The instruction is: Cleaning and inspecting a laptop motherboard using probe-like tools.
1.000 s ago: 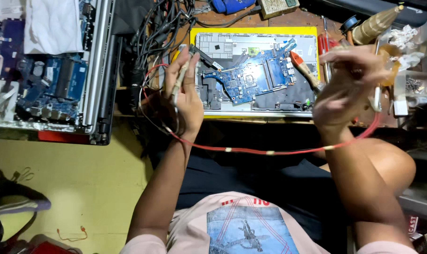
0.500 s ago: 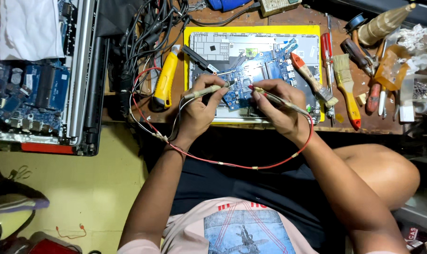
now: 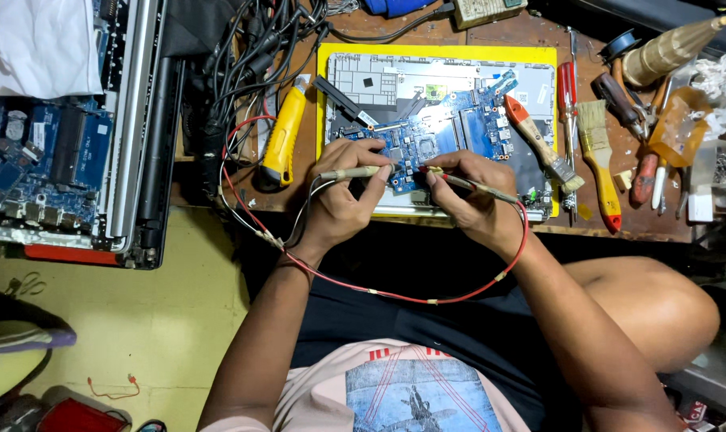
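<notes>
A blue laptop motherboard (image 3: 451, 132) lies in an opened grey laptop shell (image 3: 379, 80) on a yellow mat (image 3: 324, 60) on the wooden bench. My left hand (image 3: 343, 200) grips a pale test probe (image 3: 351, 172) whose tip touches the board's lower left part. My right hand (image 3: 471, 196) grips a second probe (image 3: 467, 182) with a red lead (image 3: 427, 300), its tip on the board close to the first. The red lead loops down across my lap between both wrists.
A yellow utility knife (image 3: 283, 136) lies left of the mat beside a tangle of black cables (image 3: 243, 56). Another opened laptop (image 3: 51, 152) sits at far left. Brushes (image 3: 599, 160), screwdrivers (image 3: 567, 88) and small tools crowd the right side of the bench.
Both hands came together from apart and lowered the two probes onto the blue board. The camera view has moved closer to the bench.
</notes>
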